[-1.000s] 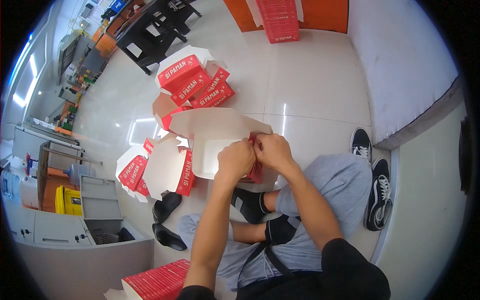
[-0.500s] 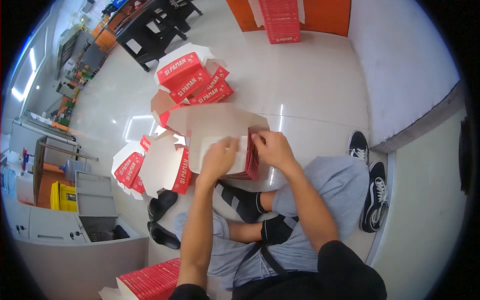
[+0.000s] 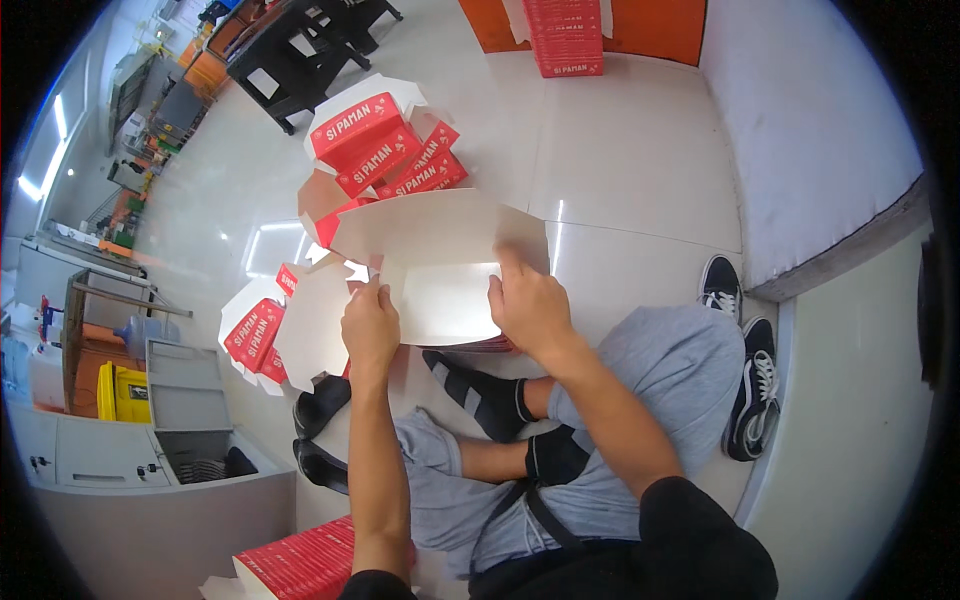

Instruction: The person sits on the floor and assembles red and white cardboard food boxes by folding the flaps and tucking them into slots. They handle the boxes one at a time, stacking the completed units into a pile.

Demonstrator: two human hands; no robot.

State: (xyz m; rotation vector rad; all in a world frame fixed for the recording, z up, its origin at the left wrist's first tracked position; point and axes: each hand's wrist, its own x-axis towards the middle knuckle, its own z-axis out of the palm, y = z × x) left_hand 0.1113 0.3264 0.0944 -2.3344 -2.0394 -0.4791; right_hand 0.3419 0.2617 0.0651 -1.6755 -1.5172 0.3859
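Note:
In front of my crossed legs sits a paper food box (image 3: 445,300) with a pale inside and its lid flap raised at the far side. My left hand (image 3: 371,328) pinches its left wall near the far corner. Opposite, my right hand (image 3: 532,305) grips the right wall, thumb toward the inside and fingers at the upper edge. Red edges of more boxes (image 3: 485,345) show just under its near side. Beside my left hand lies another opened box (image 3: 318,325), its pale flap facing up. The undersides of both hands' grips are hidden.
Folded-up red boxes (image 3: 375,150) lie heaped beyond, with more boxes (image 3: 255,335) at the left. Flat red stacks stand at the lower left (image 3: 300,565) and by the orange panel (image 3: 565,40). Black slippers (image 3: 320,405), sneakers (image 3: 750,385) and a low cabinet (image 3: 170,510) surround me.
My left hand has moved from over the box's inside to its left wall. The right hand has shifted slightly inward and down along the right wall, and the box's walls are spread wider.

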